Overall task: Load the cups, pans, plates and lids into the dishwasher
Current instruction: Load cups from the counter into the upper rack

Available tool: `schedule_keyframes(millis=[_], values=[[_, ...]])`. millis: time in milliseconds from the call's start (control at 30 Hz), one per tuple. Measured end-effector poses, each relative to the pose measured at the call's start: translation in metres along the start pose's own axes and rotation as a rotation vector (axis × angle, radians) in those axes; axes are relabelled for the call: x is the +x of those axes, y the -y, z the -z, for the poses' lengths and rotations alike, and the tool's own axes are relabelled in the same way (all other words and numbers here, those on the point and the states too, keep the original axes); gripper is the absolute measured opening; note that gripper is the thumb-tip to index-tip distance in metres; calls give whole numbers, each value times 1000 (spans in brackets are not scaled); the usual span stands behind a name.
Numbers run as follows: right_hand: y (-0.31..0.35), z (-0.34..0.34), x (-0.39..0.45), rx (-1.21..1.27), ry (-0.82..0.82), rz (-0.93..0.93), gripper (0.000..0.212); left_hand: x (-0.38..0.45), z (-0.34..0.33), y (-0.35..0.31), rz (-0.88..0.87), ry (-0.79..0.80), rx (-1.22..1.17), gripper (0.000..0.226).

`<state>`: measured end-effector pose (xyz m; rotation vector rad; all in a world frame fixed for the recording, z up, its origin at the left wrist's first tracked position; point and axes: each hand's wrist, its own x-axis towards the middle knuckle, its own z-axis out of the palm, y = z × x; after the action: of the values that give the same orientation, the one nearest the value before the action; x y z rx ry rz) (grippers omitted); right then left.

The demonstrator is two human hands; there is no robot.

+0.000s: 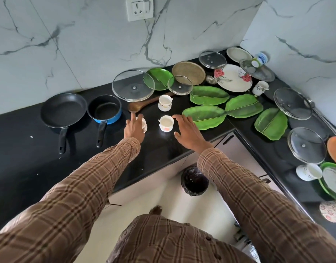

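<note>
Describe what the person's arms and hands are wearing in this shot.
Both arms wear long sleeves of brown plaid fabric crossed by darker brown and pale cream lines, reaching to the wrists. The left hand and right hand are bare: no gloves, rings, watch or bracelets show. The shirt front matches, with dark buttons.

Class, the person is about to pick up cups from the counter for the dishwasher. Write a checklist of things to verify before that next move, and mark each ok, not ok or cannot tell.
1. Right hand free to grasp: ok, fingers spread, holding nothing.
2. Small white cup with the pink mark upright and apart from the right hand: ok.
3. Left hand has a firm hold on the white cup beside it: cannot tell, the hand hides most of it.
4. Pink-marked cup empty: ok, only its white inside shows.
5. Nearest green leaf-shaped plate out of the right hand's way: not ok, it lies right behind the fingers.
6. Dishwasher open and ready: cannot tell, not in view.
</note>
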<state>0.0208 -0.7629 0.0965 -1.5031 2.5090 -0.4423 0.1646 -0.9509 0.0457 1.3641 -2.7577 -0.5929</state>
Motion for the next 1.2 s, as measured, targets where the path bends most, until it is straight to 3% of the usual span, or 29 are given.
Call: schedule_keyframes(millis=[200,333,500,633,767,867,1200], values=[[-13,-1,-24,97,-30,-1,67,-39,0,-39,19,-213,-229,55],[-35,8,-51,183,-43,-27,82,-63,10,-89,15,-326,-256,52],[-79,28,-96,288,-131,-84,102,-87,-8,-178,-43,-96,-313,64],[-126,42,-155,357,-303,-207,83,-124,-49,-264,-173,218,-368,70],[-188,58,-253,405,-432,-434,69,-187,-95,-351,-281,376,-489,67],[-226,69,-336,385,-498,-653,67,-239,-134,-406,-467,468,-362,73],[-267,29,-591,458,-824,-1147,63,-422,-258,-526,-1421,517,-78,35]])
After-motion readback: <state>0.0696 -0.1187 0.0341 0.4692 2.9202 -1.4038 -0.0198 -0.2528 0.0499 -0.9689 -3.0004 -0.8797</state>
